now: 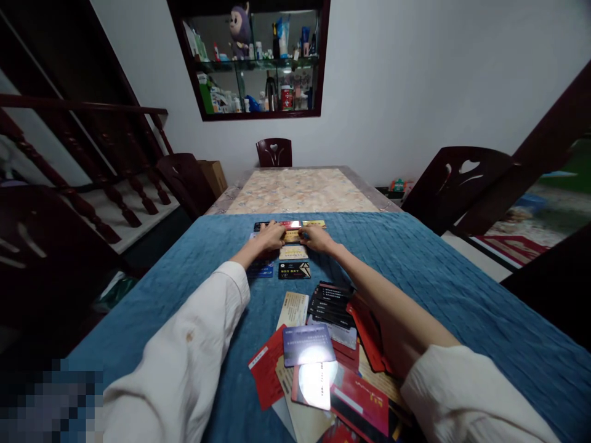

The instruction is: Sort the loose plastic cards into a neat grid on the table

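Note:
Both of my arms reach forward over a blue cloth. The fingers of my left hand (270, 236) are at the left edge of a gold card (292, 236). At that card's right edge, my right hand (317, 237) has its fingers curled in. Behind it lie a red card (290, 225) and another gold card (314, 223), with a black card (261, 226) partly covered by my left hand. Nearer to me are a beige card (293, 252), a black VIP card (294, 271) and a blue card (262, 270), partly hidden by my left arm.
A loose pile of cards lies close to me, including a purple card (308, 346), a red card (362, 403) and a fan of black cards (330, 304). The blue cloth (184, 277) covers the table's near part. Dark chairs (462, 178) stand around it.

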### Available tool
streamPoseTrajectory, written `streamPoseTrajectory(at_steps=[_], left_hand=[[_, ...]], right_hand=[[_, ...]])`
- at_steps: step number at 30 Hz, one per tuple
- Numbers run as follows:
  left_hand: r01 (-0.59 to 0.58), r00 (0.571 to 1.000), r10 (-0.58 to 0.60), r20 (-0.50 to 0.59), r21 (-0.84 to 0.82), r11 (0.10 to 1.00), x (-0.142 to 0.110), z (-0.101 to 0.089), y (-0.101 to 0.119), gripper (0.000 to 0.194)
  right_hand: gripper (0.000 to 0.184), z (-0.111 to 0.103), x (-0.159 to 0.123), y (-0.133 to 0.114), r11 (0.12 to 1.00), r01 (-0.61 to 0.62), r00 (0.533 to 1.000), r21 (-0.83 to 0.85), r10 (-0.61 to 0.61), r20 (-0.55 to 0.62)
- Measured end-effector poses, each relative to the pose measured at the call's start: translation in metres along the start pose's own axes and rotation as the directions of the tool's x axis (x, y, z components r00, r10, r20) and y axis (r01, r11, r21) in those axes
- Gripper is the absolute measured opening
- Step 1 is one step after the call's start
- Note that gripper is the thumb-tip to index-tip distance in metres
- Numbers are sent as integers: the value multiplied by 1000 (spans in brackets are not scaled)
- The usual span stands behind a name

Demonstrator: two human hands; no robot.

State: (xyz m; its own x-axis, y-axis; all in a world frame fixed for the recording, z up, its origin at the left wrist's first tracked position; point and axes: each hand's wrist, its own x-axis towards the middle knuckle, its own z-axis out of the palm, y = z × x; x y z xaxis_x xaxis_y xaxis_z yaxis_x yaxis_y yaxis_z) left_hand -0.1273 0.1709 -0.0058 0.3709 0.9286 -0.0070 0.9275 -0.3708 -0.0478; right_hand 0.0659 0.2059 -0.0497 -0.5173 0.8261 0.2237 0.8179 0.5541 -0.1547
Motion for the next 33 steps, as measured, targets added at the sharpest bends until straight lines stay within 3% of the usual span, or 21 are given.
streamPoseTrajectory(at_steps=[19,28,33], left_hand=[[34,998,-33,49,-2,999,7,0,4,30],[23,1000,-23,21,12,1000,4,-1,4,24],[5,1000,-5,-28,5,1000,-3,-7,6,28]], right_hand=[[21,4,-4,-2,997,-43,998,70,46,-40],[25,2,-9,-4,993,-63,997,97,67,-44],[39,-4,-13,-1,994,-42,999,101,45,-21]])
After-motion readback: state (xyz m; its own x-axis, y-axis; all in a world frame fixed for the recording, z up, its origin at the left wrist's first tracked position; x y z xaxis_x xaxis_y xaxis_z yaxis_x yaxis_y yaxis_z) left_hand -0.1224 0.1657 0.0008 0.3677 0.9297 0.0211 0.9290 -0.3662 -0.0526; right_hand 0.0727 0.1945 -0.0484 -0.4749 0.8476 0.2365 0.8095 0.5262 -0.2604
